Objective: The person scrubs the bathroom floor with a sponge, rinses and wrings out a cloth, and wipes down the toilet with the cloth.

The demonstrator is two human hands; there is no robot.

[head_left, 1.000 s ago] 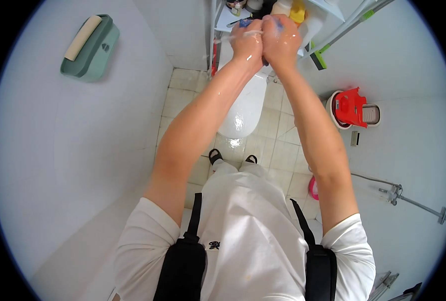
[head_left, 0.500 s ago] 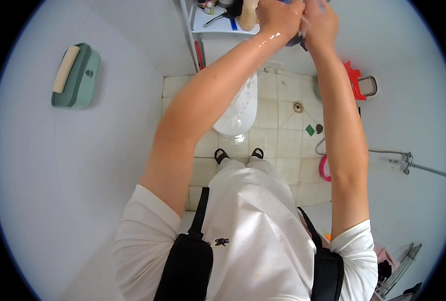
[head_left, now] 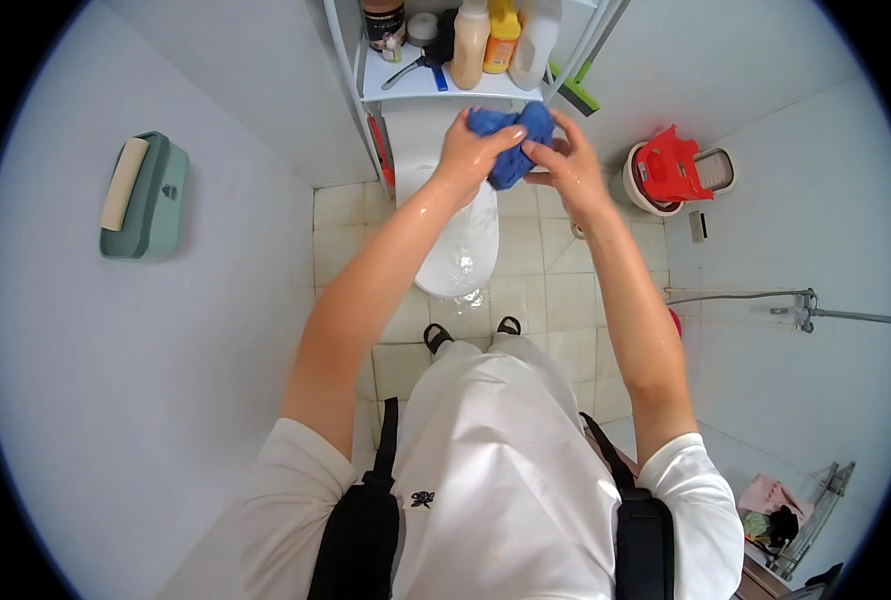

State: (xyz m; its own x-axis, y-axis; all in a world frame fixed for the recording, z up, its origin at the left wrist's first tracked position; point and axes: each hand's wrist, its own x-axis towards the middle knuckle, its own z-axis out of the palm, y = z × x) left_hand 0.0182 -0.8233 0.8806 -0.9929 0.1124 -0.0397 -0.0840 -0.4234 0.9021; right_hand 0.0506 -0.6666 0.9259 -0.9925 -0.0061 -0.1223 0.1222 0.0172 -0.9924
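Note:
A crumpled blue cloth is bunched between my two hands above a white toilet. My left hand grips its left side, with the thumb laid across the front. On the other side my right hand pinches the cloth between thumb and fingers. Some fingertips are hidden behind the fabric. Both forearms look wet. Water drops and suds glisten on the toilet's front part and on the floor just before it.
Behind the toilet a white shelf carries several bottles and a brush. A red plastic stool rests on a bucket at the right. A green box is mounted on the left wall; a shower pipe runs along the right wall.
Both hands have come down and left, nearer my body, bringing the blue cloth into full view. Running water or suds at the hands no longer show. The camera view has shifted too.

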